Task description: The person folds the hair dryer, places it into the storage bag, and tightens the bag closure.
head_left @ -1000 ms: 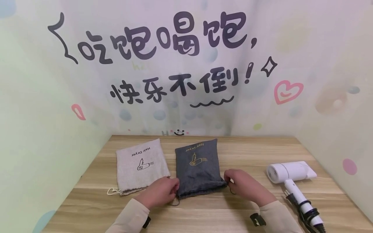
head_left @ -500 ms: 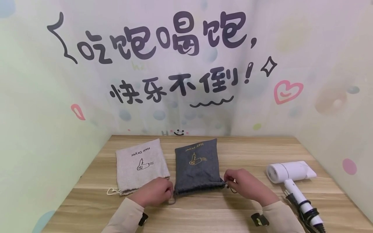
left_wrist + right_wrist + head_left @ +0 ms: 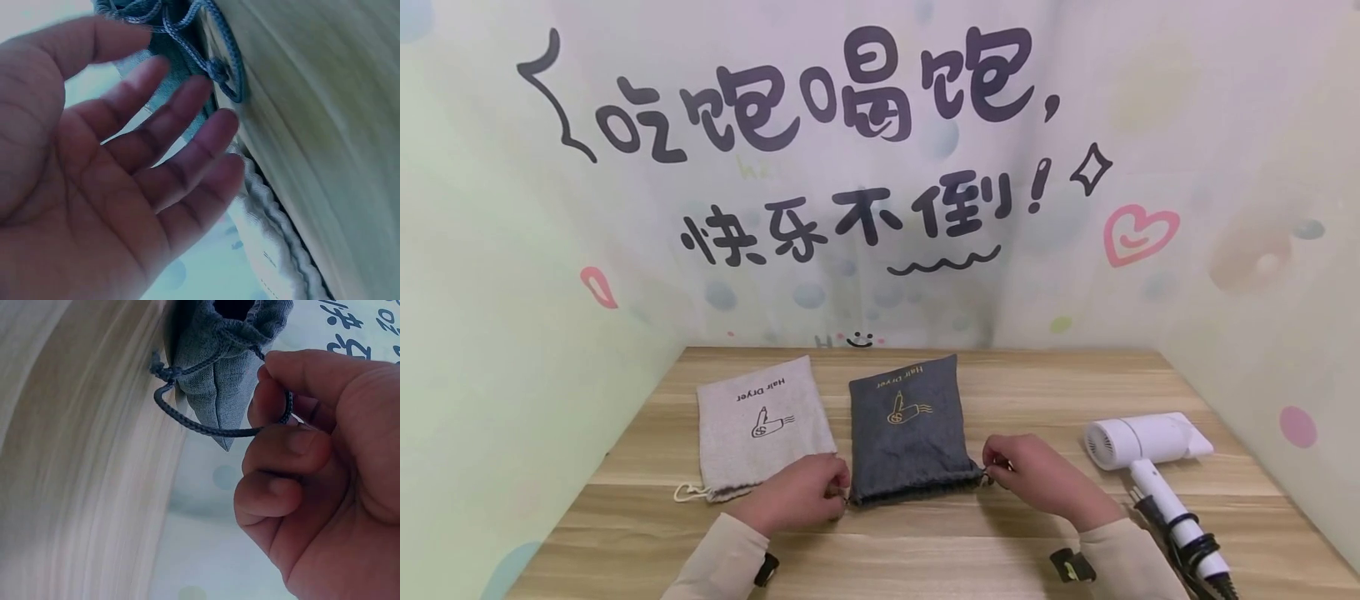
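Note:
A dark grey drawstring bag (image 3: 906,433), printed "Hair Dryer" in gold, lies flat with its gathered mouth toward me. At the mouth's left corner, my left hand (image 3: 801,493) is beside the cord. The left wrist view shows its fingers (image 3: 181,162) loosely bent and thumb apart from them, near the looped drawstring (image 3: 234,69). My right hand (image 3: 1045,479) pinches the right-hand drawstring (image 3: 212,431) at the other corner, its loop running through the curled fingers. Left of the dark bag lies a beige drawstring bag (image 3: 760,433), partly under my left hand in the head view.
A white hair dryer (image 3: 1138,440) lies at the right with its black cord (image 3: 1198,550) wrapped around the handle. The wooden table (image 3: 925,558) meets a printed curtain (image 3: 865,167) at the back and pale walls at both sides.
My left hand moved slightly left from the dark bag's corner, and its cord loop no longer shows below the hand. The right hand shifted slightly right, still holding its cord. The bags stayed in place.

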Tool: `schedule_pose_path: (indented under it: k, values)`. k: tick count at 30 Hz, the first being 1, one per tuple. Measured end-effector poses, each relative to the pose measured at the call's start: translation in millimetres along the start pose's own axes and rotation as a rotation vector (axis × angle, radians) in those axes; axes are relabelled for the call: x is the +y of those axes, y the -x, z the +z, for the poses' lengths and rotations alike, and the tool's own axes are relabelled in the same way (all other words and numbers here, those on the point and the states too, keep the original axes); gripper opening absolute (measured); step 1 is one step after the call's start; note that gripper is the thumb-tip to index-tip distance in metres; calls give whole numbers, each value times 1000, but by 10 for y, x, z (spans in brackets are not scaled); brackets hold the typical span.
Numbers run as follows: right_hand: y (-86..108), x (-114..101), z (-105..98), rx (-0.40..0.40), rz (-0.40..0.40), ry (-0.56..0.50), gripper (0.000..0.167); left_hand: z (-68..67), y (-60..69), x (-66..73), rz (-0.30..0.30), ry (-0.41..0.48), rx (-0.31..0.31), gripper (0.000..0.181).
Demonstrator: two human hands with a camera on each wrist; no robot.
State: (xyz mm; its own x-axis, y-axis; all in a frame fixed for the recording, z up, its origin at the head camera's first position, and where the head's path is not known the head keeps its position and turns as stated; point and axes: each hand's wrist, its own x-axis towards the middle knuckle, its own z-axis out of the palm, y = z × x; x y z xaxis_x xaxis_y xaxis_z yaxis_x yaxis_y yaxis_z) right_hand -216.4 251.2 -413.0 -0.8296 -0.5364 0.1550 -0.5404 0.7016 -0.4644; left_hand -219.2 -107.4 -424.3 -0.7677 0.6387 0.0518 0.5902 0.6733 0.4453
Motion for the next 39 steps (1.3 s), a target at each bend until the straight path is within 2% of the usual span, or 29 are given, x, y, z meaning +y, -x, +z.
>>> schedule_pose_path:
  k: [5, 8, 12, 21, 25, 28, 33, 36, 39]
  values:
    - [-3, -7, 2, 11, -2, 22, 14, 42, -10, 25, 22, -42, -47, 14]
    - [-10, -17, 8, 17, -6, 29, 13, 73, -36, 31, 43, -83, -42, 12]
    - [-14, -22, 10, 17, -8, 31, 13, 92, -64, 16, 50, -100, -23, 28]
    - [-25, -26, 19, 22, -15, 35, 14, 59, -79, 23, 48, 16, -7, 29]
    - [-32, -34, 32, 30, -24, 43, 14, 47, -74, 42, 15, 59, 3, 27]
    - [-29, -33, 30, 37, -32, 44, 13, 23, -63, 51, 6, 59, 34, 26]
    - [-4, -7, 23, 46, -13, 59, 14, -15, -32, 40, 57, 26, 107, 27]
    - [11, 15, 18, 58, -4, 81, 14, -29, -10, 24, 59, 67, 94, 28]
    - [23, 29, 8, 62, -10, 86, 13, -39, 33, -3, 51, 174, 40, 26]
